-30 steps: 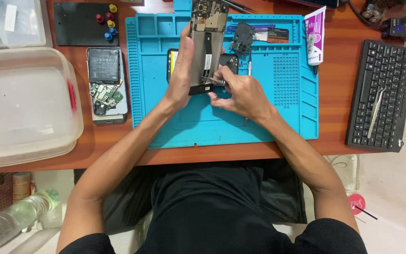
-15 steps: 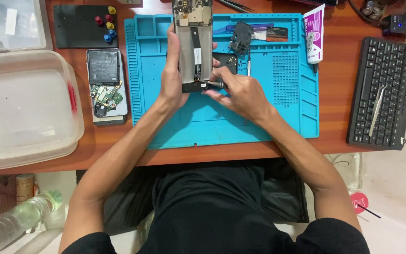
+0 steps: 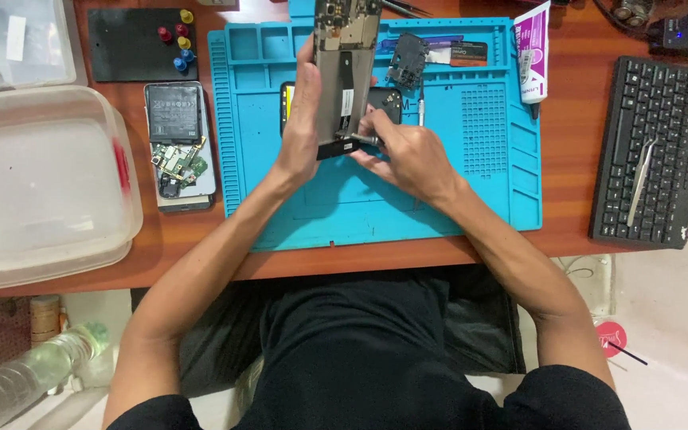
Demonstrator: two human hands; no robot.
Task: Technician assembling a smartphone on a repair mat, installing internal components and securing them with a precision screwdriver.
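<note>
Upright, phone frame (image 3: 342, 76) between fingers (image 3: 306, 95)

A turquoise work mat (image 3: 439, 199) lies on the reddish-brown tabletop (image 3: 567, 135), with a black keyboard (image 3: 646, 151) right and a black pad (image 3: 133, 44) far left.

Opened phone frame (image 3: 342, 76), long and grey-brown with bare circuit parts at its far end and a black strip along its near edge, stood lengthwise above the blue mat, gripped along its left side, with a small metal tool (image 3: 366, 138) touching its near end.
</note>
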